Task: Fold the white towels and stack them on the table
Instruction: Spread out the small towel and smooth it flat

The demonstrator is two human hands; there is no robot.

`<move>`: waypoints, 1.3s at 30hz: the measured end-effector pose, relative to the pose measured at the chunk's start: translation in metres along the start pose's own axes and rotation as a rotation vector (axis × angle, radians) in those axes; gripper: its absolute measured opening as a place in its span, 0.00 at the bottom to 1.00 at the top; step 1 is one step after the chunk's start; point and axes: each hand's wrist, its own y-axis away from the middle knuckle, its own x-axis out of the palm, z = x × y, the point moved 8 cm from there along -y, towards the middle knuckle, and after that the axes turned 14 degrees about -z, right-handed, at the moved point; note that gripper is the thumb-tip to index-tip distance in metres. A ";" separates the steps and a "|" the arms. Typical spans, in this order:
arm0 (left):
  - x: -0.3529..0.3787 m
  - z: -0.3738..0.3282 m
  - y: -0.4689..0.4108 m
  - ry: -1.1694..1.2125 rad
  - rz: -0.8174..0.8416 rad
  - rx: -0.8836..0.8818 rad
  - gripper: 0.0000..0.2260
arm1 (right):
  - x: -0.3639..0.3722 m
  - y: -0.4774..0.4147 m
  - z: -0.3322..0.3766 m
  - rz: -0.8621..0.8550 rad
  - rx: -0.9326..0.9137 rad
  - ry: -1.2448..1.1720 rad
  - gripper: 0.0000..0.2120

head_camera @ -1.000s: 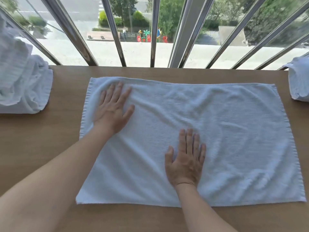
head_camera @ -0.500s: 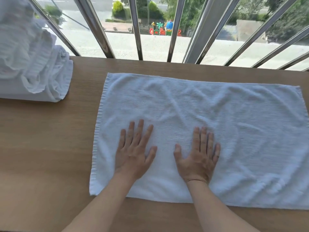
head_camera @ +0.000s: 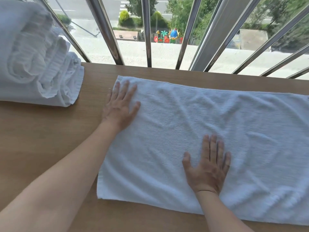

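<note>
A white towel [head_camera: 209,131] lies spread flat on the wooden table [head_camera: 41,134], running off the right edge of the view. My left hand [head_camera: 119,105] rests flat on its far left corner, fingers straight and spread. My right hand [head_camera: 208,166] presses palm down on the towel's near middle, fingers straight. Neither hand holds any cloth. A heap of loosely folded white towels [head_camera: 35,64] sits at the far left of the table, apart from both hands.
Slanted metal window bars [head_camera: 148,30] rise right behind the table's far edge, with a street and playground outside. Bare wood shows between the heap and the spread towel and along the near edge.
My left hand slid from the towel's near middle out to its far left corner. My right hand stayed pressed on the towel. The view shifted left and closer.
</note>
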 end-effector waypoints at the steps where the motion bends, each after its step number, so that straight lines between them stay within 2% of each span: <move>1: 0.000 0.008 -0.010 -0.001 -0.007 -0.035 0.30 | 0.000 0.000 0.001 0.000 0.000 -0.001 0.41; 4: -0.001 0.018 -0.023 0.008 0.011 -0.119 0.29 | 0.000 -0.001 0.001 0.015 -0.005 0.005 0.41; 6: -0.006 0.001 -0.007 0.041 -0.021 -0.122 0.29 | -0.001 0.000 0.001 0.020 -0.007 0.001 0.41; 9: -0.020 -0.055 0.061 0.174 -0.102 0.004 0.28 | -0.003 0.000 0.002 0.015 0.004 -0.007 0.41; 12: -0.011 -0.095 0.158 0.189 -0.041 0.175 0.28 | -0.003 0.000 0.002 0.004 0.005 -0.014 0.40; 14: -0.001 -0.079 0.196 0.063 0.007 0.194 0.28 | -0.003 0.000 0.002 0.009 0.007 -0.020 0.40; 17: 0.000 -0.023 0.199 -0.056 0.037 0.066 0.30 | -0.003 0.000 0.003 -0.002 0.004 -0.020 0.40; 20: -0.004 0.008 0.190 -0.090 0.081 -0.034 0.30 | -0.006 0.000 0.003 -0.043 0.004 -0.033 0.39; 23: -0.007 0.000 0.189 -0.070 0.075 -0.041 0.31 | -0.003 0.002 0.002 -0.039 0.008 -0.043 0.38; 27: -0.013 -0.061 0.183 0.104 -0.009 0.043 0.31 | -0.003 0.003 0.004 -0.012 0.007 -0.064 0.37; 31: 0.002 -0.158 0.175 0.300 -0.027 0.160 0.27 | -0.008 0.004 0.002 0.027 0.034 -0.163 0.30; 33: 0.011 -0.192 0.168 0.362 -0.030 0.149 0.26 | -0.018 0.000 -0.012 -0.037 0.140 -0.340 0.26; 35: 0.018 -0.220 0.160 0.384 -0.037 0.128 0.26 | -0.028 -0.014 -0.034 -0.141 0.203 -0.417 0.23; 37: 0.024 -0.243 0.154 0.375 -0.041 0.121 0.26 | -0.032 -0.039 -0.049 -0.153 0.144 -0.368 0.22; 39: 0.032 -0.260 0.151 0.311 -0.033 0.132 0.26 | -0.019 -0.067 -0.054 -0.019 -0.015 -0.270 0.23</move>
